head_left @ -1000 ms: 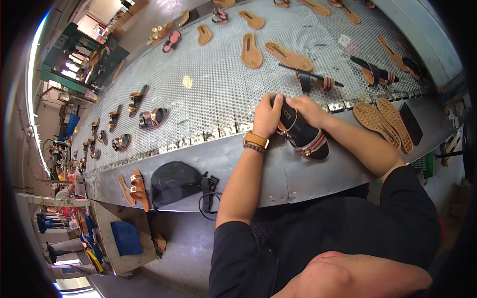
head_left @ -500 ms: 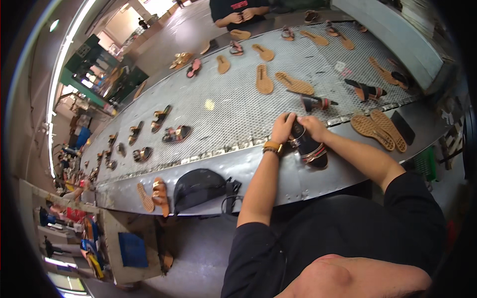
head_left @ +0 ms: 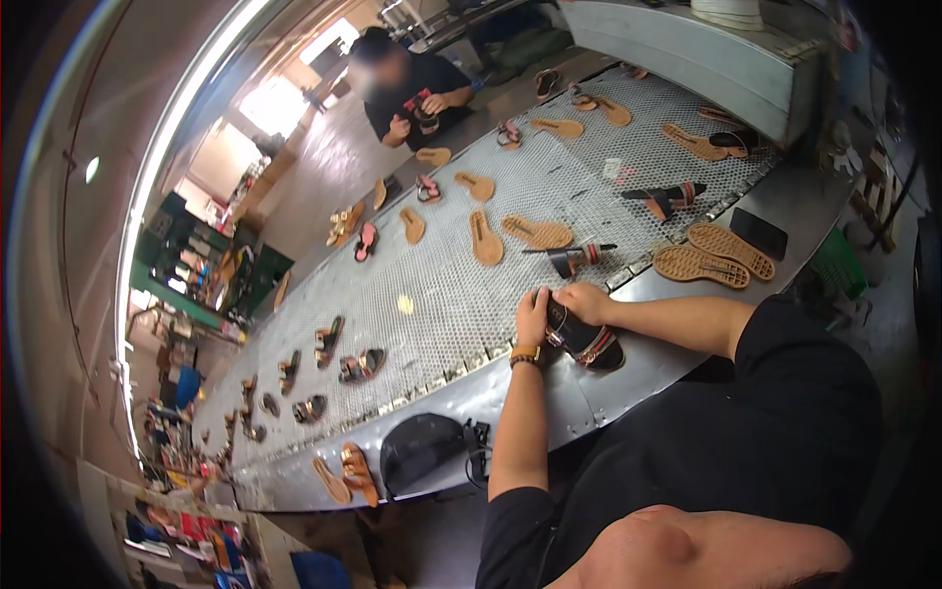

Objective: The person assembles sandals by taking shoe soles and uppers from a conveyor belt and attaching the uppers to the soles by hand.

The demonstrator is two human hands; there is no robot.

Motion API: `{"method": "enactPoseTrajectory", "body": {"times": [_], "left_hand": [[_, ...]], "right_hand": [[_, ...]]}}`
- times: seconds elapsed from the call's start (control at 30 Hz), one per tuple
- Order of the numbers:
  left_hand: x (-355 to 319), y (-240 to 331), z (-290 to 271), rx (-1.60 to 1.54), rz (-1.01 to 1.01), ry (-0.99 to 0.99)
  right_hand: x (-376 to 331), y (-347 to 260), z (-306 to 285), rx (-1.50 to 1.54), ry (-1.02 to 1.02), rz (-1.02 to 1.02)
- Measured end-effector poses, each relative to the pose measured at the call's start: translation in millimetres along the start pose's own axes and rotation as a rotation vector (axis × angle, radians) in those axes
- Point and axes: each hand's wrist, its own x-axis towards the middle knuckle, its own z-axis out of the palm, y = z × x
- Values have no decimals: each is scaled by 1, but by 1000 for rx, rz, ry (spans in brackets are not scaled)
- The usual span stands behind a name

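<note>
Between my two hands is a black sandal [head_left: 595,348] with a red-and-metallic striped strap, over the metal front ledge. Its far end sits in the fingers of my left hand [head_left: 532,318], closed along its left side. My right hand [head_left: 583,302] closes on the same end from the right, thumb side against the sole. Just beyond, a similar black strapped sandal [head_left: 577,258] lies on the mesh conveyor belt [head_left: 432,344]. Two tan soles [head_left: 701,267] rest on the ledge to the right, beside a dark flat pad [head_left: 758,236].
Several tan soles and sandals lie spread over the belt. A black pouch [head_left: 422,454] and a pair of brown sandals [head_left: 359,473] are at the front left edge. A grey metal housing [head_left: 687,69] spans the far right. Across the belt, a co-worker [head_left: 417,93] holds a dark sandal.
My view has turned, so the belt appears more slanted and the co-worker shows more fully. Both my hands still grip the black sandal, with little change in hold.
</note>
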Motion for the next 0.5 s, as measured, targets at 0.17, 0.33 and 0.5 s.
{"method": "enactPoseTrajectory", "body": {"times": [0.17, 0.33, 0.5], "left_hand": [[30, 27, 66, -89, -104, -7], [83, 51, 107, 27, 12, -2], [111, 56, 110, -12, -15, -21]], "right_hand": [[4, 40, -66, -2, -14, 5], [35, 68, -126, -17, 7, -37], [59, 75, -139, -20, 52, -58]]}}
